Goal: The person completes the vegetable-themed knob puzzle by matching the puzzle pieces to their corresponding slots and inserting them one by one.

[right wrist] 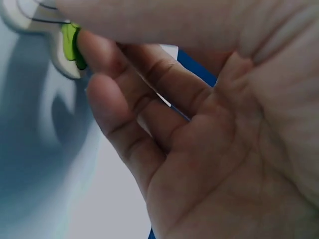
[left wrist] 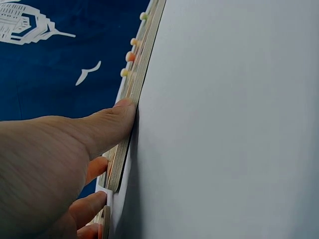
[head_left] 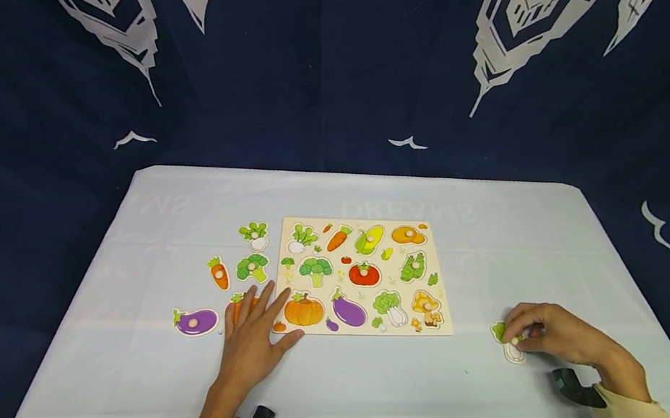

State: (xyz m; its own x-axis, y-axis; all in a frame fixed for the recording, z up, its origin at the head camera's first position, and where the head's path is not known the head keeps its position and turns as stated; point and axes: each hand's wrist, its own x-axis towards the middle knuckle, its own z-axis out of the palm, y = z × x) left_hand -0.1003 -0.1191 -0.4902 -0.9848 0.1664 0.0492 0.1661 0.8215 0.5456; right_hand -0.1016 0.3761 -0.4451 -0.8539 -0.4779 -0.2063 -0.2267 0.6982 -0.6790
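My right hand (head_left: 555, 335) pinches a wooden bok choy puzzle piece (head_left: 514, 354) between thumb and fingertips, to the right of the board. In the right wrist view, the piece's green leaf (right wrist: 70, 47) shows past the thumb. My left hand (head_left: 252, 342) lies with fingers spread at the lower left corner of the vegetable puzzle board (head_left: 389, 275). Its thumb (left wrist: 112, 122) touches the board's edge in the left wrist view. Under its other fingers, an orange pumpkin piece (head_left: 236, 300) is partly hidden.
Left of the board lie loose eggplant (head_left: 204, 322), carrot (head_left: 219, 277), broccoli (head_left: 245, 267) and radish (head_left: 258, 243) pieces. Knobbed corn (head_left: 369, 240), tomato (head_left: 364, 279) and mushroom (head_left: 425, 304) pieces sit in the board. A white cloth (head_left: 372, 400) covers the table; a dark blue curtain (head_left: 286, 63) hangs behind.
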